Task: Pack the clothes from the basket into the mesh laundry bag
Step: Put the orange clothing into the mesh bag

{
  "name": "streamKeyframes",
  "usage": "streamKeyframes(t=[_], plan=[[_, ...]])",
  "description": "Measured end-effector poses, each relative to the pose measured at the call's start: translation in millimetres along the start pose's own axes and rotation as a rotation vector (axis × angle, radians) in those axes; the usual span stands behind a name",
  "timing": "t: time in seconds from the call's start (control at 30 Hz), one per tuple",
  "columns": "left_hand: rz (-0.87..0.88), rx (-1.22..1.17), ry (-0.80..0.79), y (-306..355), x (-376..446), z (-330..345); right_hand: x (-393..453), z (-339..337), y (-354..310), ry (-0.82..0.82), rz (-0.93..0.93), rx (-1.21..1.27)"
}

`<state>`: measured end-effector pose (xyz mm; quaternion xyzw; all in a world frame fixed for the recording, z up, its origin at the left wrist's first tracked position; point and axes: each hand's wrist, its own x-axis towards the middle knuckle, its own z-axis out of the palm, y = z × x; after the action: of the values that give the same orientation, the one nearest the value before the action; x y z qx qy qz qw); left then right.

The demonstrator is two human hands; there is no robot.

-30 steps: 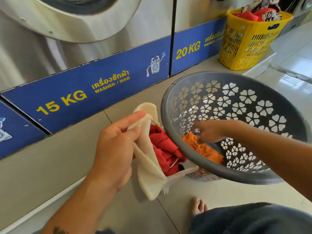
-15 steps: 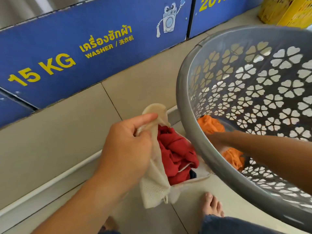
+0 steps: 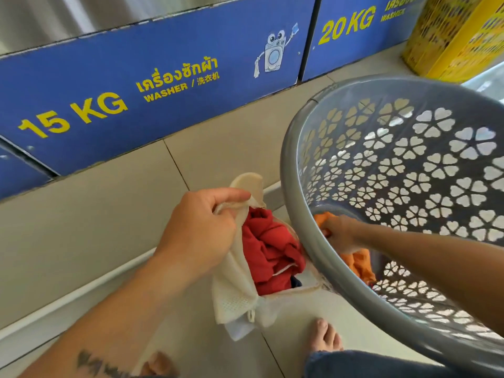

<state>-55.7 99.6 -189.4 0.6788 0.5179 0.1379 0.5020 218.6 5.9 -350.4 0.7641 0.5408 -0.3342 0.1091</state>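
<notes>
My left hand (image 3: pixel 199 230) pinches the rim of a cream mesh laundry bag (image 3: pixel 234 293) and holds its mouth open just left of the basket. Red clothes (image 3: pixel 270 252) fill the bag's opening. A grey plastic basket (image 3: pixel 300 186) with flower-shaped holes leans toward me on the right. My right hand (image 3: pixel 339 233) is down inside it, fingers closed on an orange garment (image 3: pixel 357 264) at the bottom. The basket rim hides part of that garment.
Blue washer panels marked 15 KG (image 3: pixel 73 115) and 20 KG (image 3: pixel 346 23) run along a raised beige tiled ledge (image 3: pixel 81 227). A yellow basket (image 3: pixel 458 36) stands at the top right. My bare feet (image 3: pixel 326 336) rest on the floor below the bag.
The view has dropped and closed in on the bag and basket. My right hand has gone deeper into the basket and closed on the orange garment. My left hand keeps its hold on the bag.
</notes>
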Motion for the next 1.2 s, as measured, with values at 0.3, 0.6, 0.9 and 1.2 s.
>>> streamKeyframes(t=[0.3, 0.6, 0.9, 1.2], plan=[[-0.001, -0.214, 0.022, 30, -29, -16, -100, -77, -24, 0.212, 0.024, 0.259], [0.252, -0.335, 0.245, 72, -90, -60, -240, -128, -97, 0.854, -0.266, 0.804], [0.346, -0.513, 0.234, 78, -117, -75, -273, -74, -213, 0.785, -0.652, 0.724], [0.344, -0.421, 0.215, 72, -133, -79, -251, -76, -209, 0.877, -0.394, 0.374]])
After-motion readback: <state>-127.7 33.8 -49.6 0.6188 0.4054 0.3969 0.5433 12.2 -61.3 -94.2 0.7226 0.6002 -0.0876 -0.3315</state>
